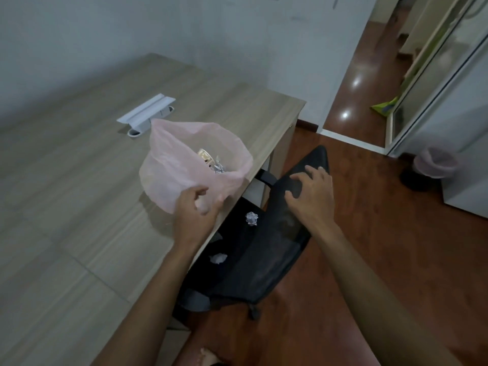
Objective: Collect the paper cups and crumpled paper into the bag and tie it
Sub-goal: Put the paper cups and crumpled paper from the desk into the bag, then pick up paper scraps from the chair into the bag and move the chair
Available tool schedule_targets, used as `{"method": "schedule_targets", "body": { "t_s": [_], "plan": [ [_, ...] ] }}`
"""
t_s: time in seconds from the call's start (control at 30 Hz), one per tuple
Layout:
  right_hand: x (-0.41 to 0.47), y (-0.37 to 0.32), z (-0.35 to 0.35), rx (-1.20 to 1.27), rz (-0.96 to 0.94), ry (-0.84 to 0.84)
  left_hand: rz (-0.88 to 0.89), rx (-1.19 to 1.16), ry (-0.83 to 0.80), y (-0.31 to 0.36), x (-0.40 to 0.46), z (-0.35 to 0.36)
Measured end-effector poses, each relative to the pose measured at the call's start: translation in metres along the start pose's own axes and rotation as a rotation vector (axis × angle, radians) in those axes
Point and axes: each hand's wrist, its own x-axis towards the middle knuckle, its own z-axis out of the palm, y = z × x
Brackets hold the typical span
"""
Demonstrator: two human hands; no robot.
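Observation:
A thin pink plastic bag [171, 165] stands open near the right edge of the wooden desk [66, 194]. Inside it I see a paper cup [204, 155] and crumpled paper [218, 167]. My left hand [196, 210] pinches the bag's near rim. My right hand [311, 194] rests with fingers spread on top of the black mesh backrest of an office chair [264, 260]. Two white crumpled paper balls lie on the chair seat, one further back [251, 218] and one nearer [218, 258].
A white cable-port cover [146, 112] stands raised on the desk behind the bag. A small bin with a pink liner [433, 165] sits on the red-brown floor at right, by a white cabinet. A doorway opens at the back right.

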Motion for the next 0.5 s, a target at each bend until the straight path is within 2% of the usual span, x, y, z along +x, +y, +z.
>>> {"method": "schedule_targets", "body": {
  "t_s": [0.07, 0.13, 0.2, 0.27, 0.5],
  "plan": [
    [-0.012, 0.015, -0.003, -0.036, 0.063, -0.099, -0.071, -0.072, -0.326, 0.013, -0.032, 0.012],
    [-0.021, 0.025, -0.002, 0.049, 0.13, -0.192, -0.146, -0.126, -0.677, 0.024, -0.063, 0.024],
    [-0.025, 0.032, -0.002, 0.126, 0.168, -0.215, -0.203, -0.165, -0.927, 0.033, -0.086, 0.039],
    [-0.024, 0.036, -0.003, 0.131, 0.183, -0.232, -0.215, -0.165, -1.041, 0.041, -0.101, 0.053],
    [-0.033, 0.067, -0.013, 0.198, 0.217, -0.222, -0.216, -0.128, -1.159, 0.068, -0.123, 0.083]
  ]
}}
